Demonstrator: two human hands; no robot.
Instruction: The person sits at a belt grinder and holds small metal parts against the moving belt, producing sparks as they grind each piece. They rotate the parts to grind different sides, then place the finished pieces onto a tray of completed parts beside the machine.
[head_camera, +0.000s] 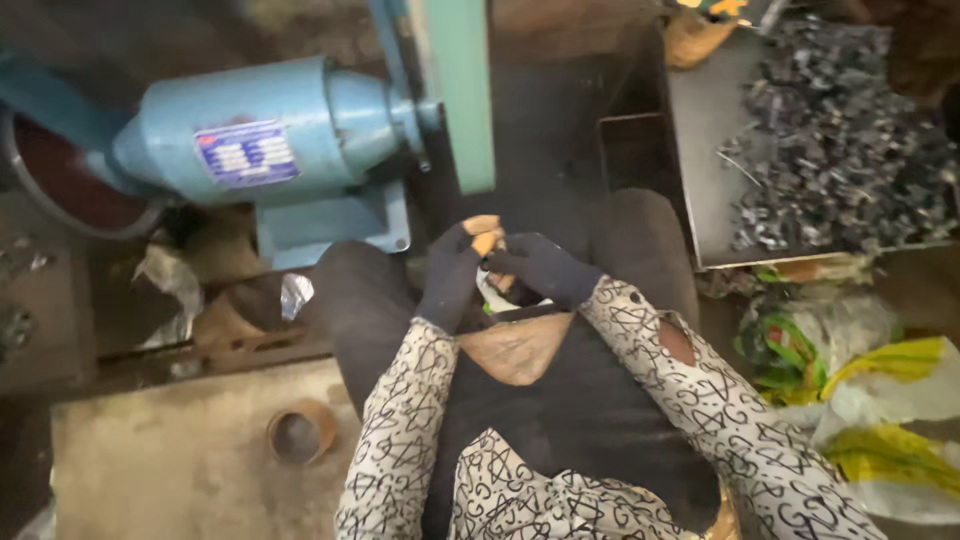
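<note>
Both hands meet over the lap of a seated person in a white long-sleeved top with a black line pattern. The left hand (452, 268), in a dark knitted glove with bare orange-tinted fingertips, curls against the right hand (540, 266), gloved the same way; the fingertips of both press together around something small between them, too hidden to make out. Beneath the hands lies a brown wrinkled cloth (515, 348) on the dark lap. Just ahead stands a light blue electric motor (280, 130) beside a green upright metal bar (462, 90). To the right, a grey metal tray (705, 140) holds a heap of small dark metal pieces (850, 140)
</note>
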